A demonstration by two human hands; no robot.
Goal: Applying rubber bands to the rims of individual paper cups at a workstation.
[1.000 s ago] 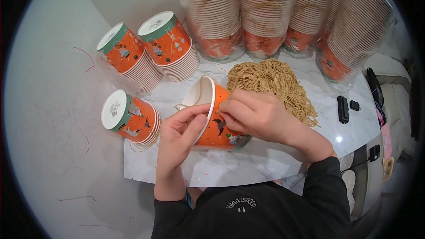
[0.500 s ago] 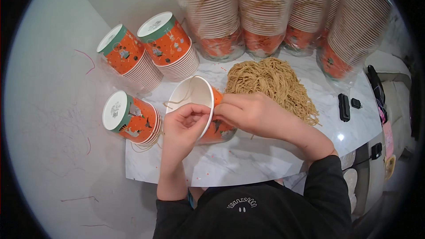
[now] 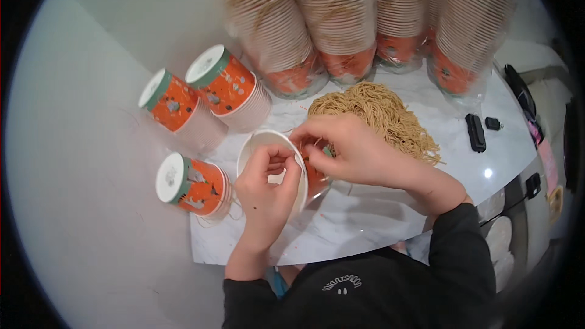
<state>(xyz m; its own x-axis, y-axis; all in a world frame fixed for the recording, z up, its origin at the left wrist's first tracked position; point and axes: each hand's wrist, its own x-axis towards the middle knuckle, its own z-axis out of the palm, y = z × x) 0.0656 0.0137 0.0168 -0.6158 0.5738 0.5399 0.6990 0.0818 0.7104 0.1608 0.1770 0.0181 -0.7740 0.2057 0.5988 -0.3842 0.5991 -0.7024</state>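
A paper bucket with a white inside and an orange printed wall lies tilted before me, its mouth toward my left. Over its mouth is my left hand, thumb and forefinger pinched together beside the rim; what they hold is too small to make out. Against the outer wall and upper rim, my right hand arches with thumb and forefinger apart. Just beyond it lies a heap of tan cords. Left of the bucket, a short stack of upturned orange buckets rests on its side, with loose cord by its rims.
Two more tilted bucket stacks stand at the back left. Tall plastic-wrapped stacks line the back of the marble-patterned table. Two small black devices lie at the right. A pale wall rises at the left.
My right hand has lifted its fingers along the rim, and thumb and forefinger have spread. The bucket's mouth has tipped slightly. The whole view has shifted, putting the tabletop lower.
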